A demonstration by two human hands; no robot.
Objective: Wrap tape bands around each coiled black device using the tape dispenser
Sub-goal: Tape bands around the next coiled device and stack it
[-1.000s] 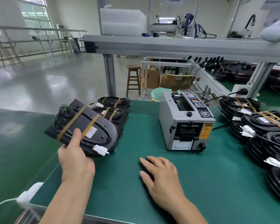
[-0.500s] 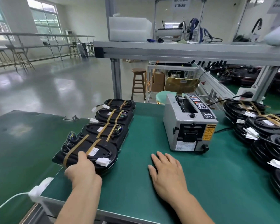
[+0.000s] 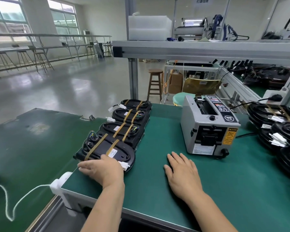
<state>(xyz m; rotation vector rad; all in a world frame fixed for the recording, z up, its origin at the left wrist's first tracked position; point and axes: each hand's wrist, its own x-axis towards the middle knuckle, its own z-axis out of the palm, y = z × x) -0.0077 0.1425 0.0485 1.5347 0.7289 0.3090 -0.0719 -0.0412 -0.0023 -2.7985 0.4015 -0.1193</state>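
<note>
Green bench mat (image 3: 224,190) carries a row of four banded black devices at left. Left hand (image 3: 104,169) lies on the nearest device (image 3: 107,148), fingers spread, not clamped. Right hand (image 3: 182,173) rests flat and open on the mat, near the tape dispenser (image 3: 206,129). Further coiled devices (image 3: 278,128) sit stacked at right
</note>
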